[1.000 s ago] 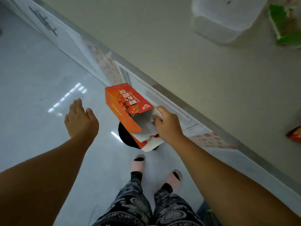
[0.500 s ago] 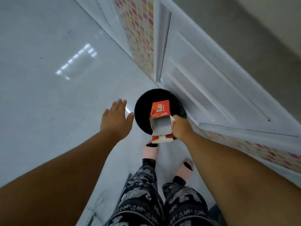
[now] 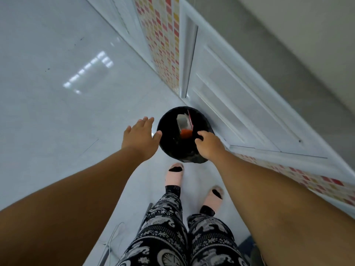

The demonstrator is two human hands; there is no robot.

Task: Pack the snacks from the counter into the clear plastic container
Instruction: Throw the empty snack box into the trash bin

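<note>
An orange and white snack box [image 3: 184,125] lies inside a round black bin [image 3: 169,148] on the floor beside the white cabinet. My right hand [image 3: 208,145] hovers over the bin's right rim, fingers loosely curled, holding nothing. My left hand [image 3: 141,138] is spread open just left of the bin, its thumb close to the rim. The clear plastic container and the counter's snacks are out of view.
White cabinet doors [image 3: 230,96] and a tiled panel [image 3: 163,45] run along the right. Glossy white floor [image 3: 57,83] spreads to the left. My feet in pink slippers [image 3: 174,175] stand just behind the bin. A thin cable [image 3: 113,235] lies on the floor.
My right hand has let go of the orange box, which has dropped into the black bin. My view has tilted further down, and both hands have moved closer to the bin.
</note>
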